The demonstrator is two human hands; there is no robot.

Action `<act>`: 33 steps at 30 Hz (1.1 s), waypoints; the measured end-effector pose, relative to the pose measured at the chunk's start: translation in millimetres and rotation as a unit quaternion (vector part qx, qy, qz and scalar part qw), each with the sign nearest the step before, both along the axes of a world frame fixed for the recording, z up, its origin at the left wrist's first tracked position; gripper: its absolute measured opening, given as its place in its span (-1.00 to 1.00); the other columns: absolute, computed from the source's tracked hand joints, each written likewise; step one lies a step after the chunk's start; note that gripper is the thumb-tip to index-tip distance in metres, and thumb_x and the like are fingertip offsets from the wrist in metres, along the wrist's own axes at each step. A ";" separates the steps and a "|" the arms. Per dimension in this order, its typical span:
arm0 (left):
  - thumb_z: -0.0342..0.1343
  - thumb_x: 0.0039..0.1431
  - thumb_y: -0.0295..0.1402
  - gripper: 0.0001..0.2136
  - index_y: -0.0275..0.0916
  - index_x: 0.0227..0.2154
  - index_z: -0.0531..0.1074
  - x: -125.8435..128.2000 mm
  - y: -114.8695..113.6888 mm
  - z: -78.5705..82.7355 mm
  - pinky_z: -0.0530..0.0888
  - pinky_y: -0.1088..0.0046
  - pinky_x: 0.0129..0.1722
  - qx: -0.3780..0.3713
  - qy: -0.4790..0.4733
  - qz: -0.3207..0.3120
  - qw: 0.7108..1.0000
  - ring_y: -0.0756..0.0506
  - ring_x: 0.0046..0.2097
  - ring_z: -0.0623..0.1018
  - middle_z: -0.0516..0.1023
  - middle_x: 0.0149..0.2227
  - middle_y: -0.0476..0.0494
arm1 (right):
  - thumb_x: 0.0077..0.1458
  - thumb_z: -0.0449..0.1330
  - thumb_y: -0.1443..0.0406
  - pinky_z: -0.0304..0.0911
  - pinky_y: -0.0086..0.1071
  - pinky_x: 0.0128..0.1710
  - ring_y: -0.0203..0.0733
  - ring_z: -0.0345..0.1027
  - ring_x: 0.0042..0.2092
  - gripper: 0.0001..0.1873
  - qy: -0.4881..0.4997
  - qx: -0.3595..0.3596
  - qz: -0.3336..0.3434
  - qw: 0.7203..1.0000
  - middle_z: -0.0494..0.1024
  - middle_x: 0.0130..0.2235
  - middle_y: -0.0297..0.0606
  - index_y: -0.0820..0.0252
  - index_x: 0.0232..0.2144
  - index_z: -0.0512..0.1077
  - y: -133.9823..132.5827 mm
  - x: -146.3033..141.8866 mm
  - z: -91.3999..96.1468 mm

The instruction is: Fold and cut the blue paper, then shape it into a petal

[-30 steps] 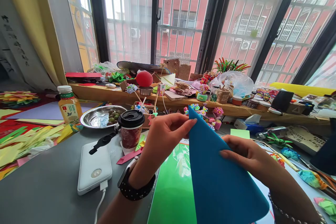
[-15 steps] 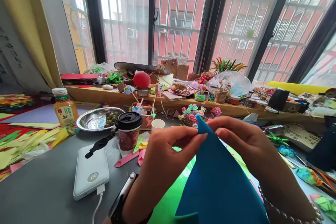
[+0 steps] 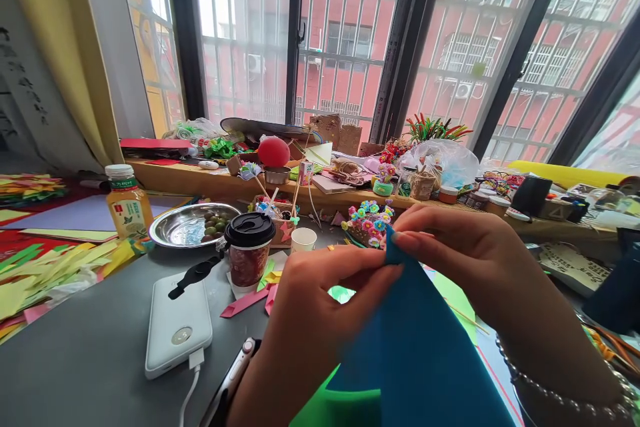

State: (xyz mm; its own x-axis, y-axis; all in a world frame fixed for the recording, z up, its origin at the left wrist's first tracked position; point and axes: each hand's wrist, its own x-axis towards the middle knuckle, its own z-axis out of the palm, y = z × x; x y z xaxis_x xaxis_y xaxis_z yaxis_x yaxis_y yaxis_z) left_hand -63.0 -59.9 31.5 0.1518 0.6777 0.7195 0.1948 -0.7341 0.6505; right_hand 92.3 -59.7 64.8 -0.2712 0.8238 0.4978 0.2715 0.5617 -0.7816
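I hold a blue paper sheet (image 3: 425, 353) folded to a point, raised above a green sheet (image 3: 340, 410) on the grey table (image 3: 75, 360). My left hand (image 3: 325, 307) pinches the blue paper just below its top corner, and a watch shows at that wrist. My right hand (image 3: 460, 253), with a bead bracelet, pinches the same corner from the right. Fingertips of both hands meet at the tip.
A white power bank (image 3: 179, 323) with a cable lies at left. Behind it stand a lidded coffee cup (image 3: 249, 247), a metal bowl of fruit (image 3: 193, 223) and a juice bottle (image 3: 127, 203). Coloured paper scraps (image 3: 45, 273) pile at far left. The window ledge (image 3: 200, 180) is crowded with craft items.
My right hand has moved from the paper's right edge up to the top corner, joining the left hand there. The blue paper has come closer to the camera.
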 end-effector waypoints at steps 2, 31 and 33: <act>0.18 -0.10 -0.52 -0.96 -0.31 -0.53 0.52 -0.4 -0.8 0.0 0.36 0.80 -0.58 -0.004 -0.005 0.001 1.000 0.13 -0.58 0.44 0.53 -0.59 0.06 | -0.08 0.23 0.27 0.26 -0.54 -0.45 -0.29 0.36 -0.37 -0.92 0.004 -0.006 -0.002 1.000 0.49 -0.42 -0.34 0.16 -0.50 0.46 -0.9 -0.7 0.6; 0.19 -0.14 -0.52 -0.92 -0.23 -0.62 0.48 3.5 -6.6 0.8 0.35 0.73 -0.61 -0.029 -0.040 0.038 0.998 0.12 -0.61 0.42 0.49 -0.64 0.15 | -0.09 0.23 0.28 0.28 -0.46 -0.42 -0.27 0.36 -0.40 -0.91 -0.011 0.049 -0.019 0.999 0.49 -0.45 -0.31 0.19 -0.52 0.48 -4.3 -9.6 2.5; 0.19 -0.13 -0.52 -0.92 -0.24 -0.62 0.47 2.1 -5.9 1.7 0.36 0.72 -0.60 -0.029 -0.026 0.033 0.999 0.11 -0.60 0.42 0.49 -0.64 0.14 | -0.09 0.23 0.26 0.29 -0.44 -0.40 -0.25 0.36 -0.38 -0.90 -0.017 0.056 -0.027 0.998 0.50 -0.44 -0.29 0.19 -0.52 0.48 -5.2 -9.8 3.2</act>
